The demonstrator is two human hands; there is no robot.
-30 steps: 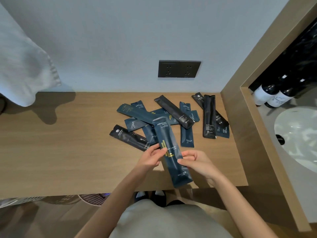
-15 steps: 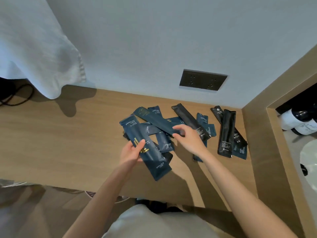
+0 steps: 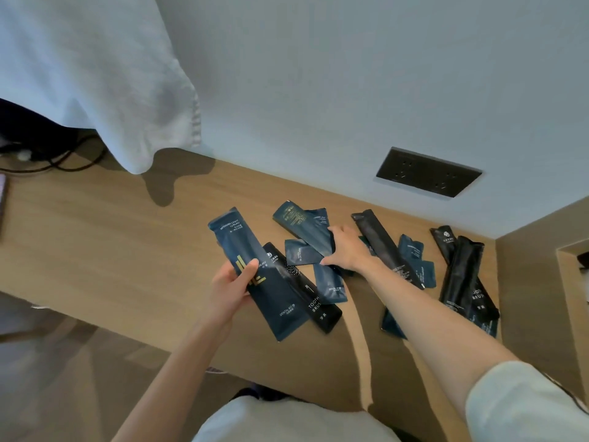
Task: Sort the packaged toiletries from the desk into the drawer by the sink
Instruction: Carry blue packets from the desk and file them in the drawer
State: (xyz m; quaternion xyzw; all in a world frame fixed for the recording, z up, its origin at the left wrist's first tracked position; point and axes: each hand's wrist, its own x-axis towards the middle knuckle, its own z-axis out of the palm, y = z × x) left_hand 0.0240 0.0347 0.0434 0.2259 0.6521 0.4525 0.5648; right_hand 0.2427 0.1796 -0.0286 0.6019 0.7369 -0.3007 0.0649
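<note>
My left hand (image 3: 232, 288) grips a long dark-blue dental kit packet (image 3: 255, 272) above the wooden desk (image 3: 111, 250). Under it lies a black toothbrush packet (image 3: 306, 291). My right hand (image 3: 347, 250) rests on the pile, fingers closing on a dark-blue packet (image 3: 302, 224) near the wall. More blue packets (image 3: 328, 282) lie beside it. A long black packet (image 3: 382, 247) runs along my right forearm. Further black packets (image 3: 462, 272) lie at the right end of the desk. No drawer is in view.
A white towel (image 3: 95, 74) hangs over the desk's left part, with black cables (image 3: 57, 161) behind it. A black double socket (image 3: 427, 172) sits in the wall. A wooden partition (image 3: 541, 250) bounds the desk on the right.
The view swung left, so the sink left the frame. My left hand alone now holds the dental kit packet. My right hand let go of it and reached onto the pile.
</note>
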